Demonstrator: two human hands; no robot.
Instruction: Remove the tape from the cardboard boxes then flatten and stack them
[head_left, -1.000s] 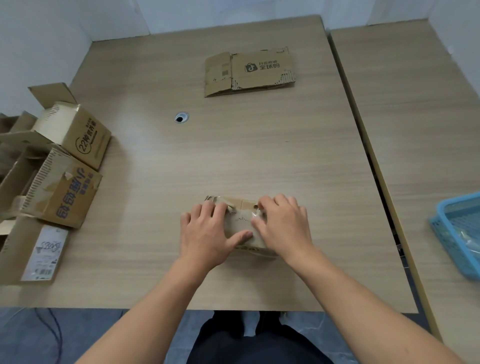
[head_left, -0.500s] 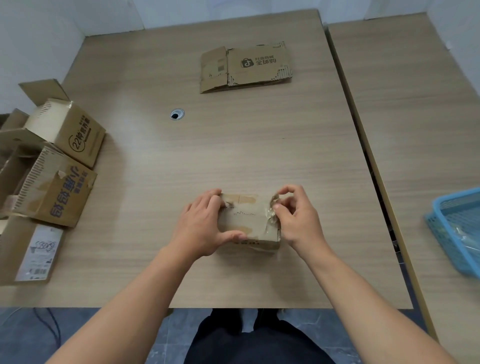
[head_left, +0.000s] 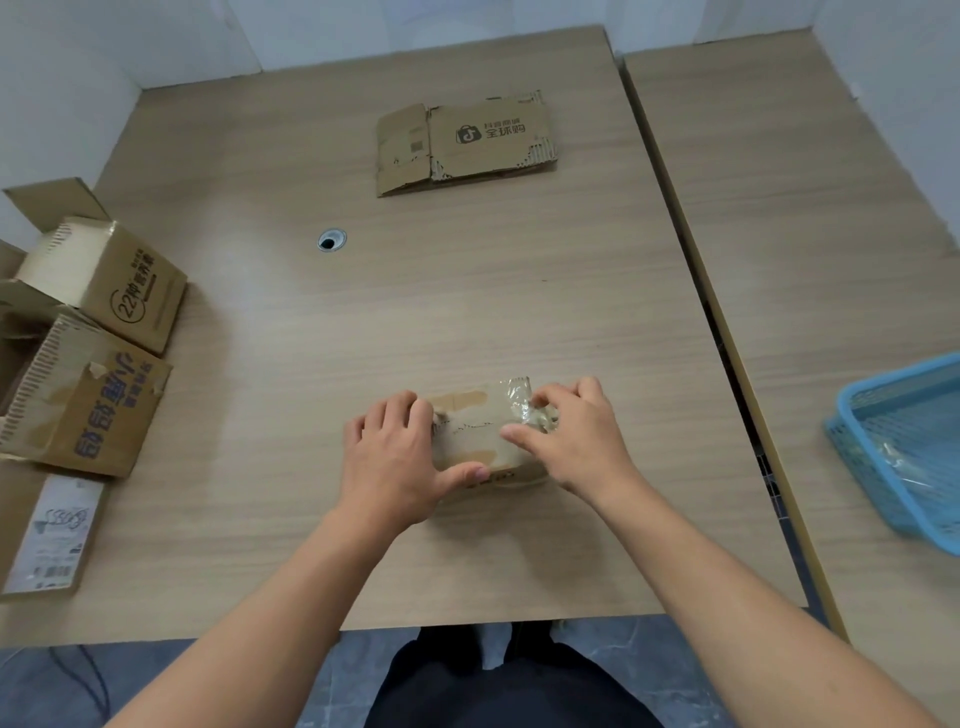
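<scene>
Peeling in progress; head view, sole view on file.

Item: small box (head_left: 478, 439), brown corrugated card, squat, rectangular, on the tabletop (head_left: 467, 312) near its front edge, between both hands. Paler scuffed patches on the top face.

Left hand (head_left: 395, 457): clamped over the left end of the small box, fingers (head_left: 402, 410) curled across the top, thumb along the near face.

Right hand (head_left: 576, 441): at the right end, fingertips pinching a strip of tape (head_left: 519, 397), clear, glossy, crinkled, partly lifted off the far right corner.

Risks, as judged:
- Tape snapping or shredding under a steep or jerky pull, leaving slivers stuck.
- Paper skin tearing away with the adhesive.
- Light box sliding or lifting on any slackening of the left grip.
- Loose strip clinging back onto card or skin.

Also listed:
- flattened box (head_left: 467, 140), far side, printed logo, ragged fluted edges.
- open boxes (head_left: 104, 338), left edge, flaps up, worn, blue print.
- labelled box (head_left: 47, 535), nearer, white label, apparently lying flat.
- basket (head_left: 893, 374), blue plastic mesh, on the adjoining tabletop at right, clear film inside.
- grommet (head_left: 331, 240), round, metal-rimmed.
</scene>
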